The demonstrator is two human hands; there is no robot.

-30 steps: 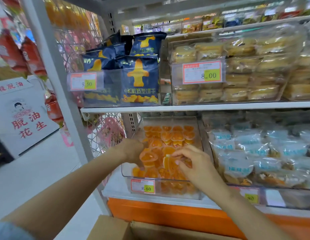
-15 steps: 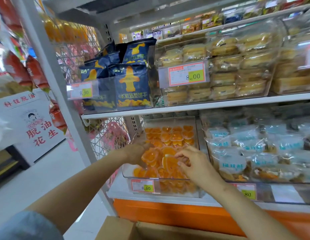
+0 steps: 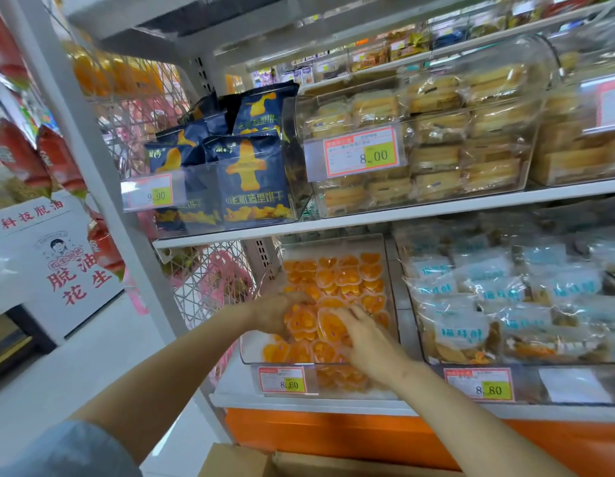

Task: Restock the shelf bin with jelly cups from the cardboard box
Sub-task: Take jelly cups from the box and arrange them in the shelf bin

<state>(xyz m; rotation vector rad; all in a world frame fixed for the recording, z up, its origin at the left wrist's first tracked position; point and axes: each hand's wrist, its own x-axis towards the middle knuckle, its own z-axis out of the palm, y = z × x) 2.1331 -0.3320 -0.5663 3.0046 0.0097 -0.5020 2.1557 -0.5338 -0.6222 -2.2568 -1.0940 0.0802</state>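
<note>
Over the last second our hands have hardly left their place. Both are still down in the clear shelf bin [image 3: 391,304] on the lower shelf, working the orange jelly cups [image 3: 347,277] that fill it from the back wall to the front. What has changed is the right hand [image 3: 364,339]: a moment ago its fingers were bunched over a cup near the middle, and now they lie stretched out and flat across the top layer, grasping nothing, though motion blur softens them. The left hand [image 3: 277,315] stays cupped against the left side of the pile; we cannot tell whether it grips any cups or only braces them. We judge that this batch is in and being levelled, and the cardboard box [image 3: 244,463] below the shelf is where the next handful would come from.
</note>
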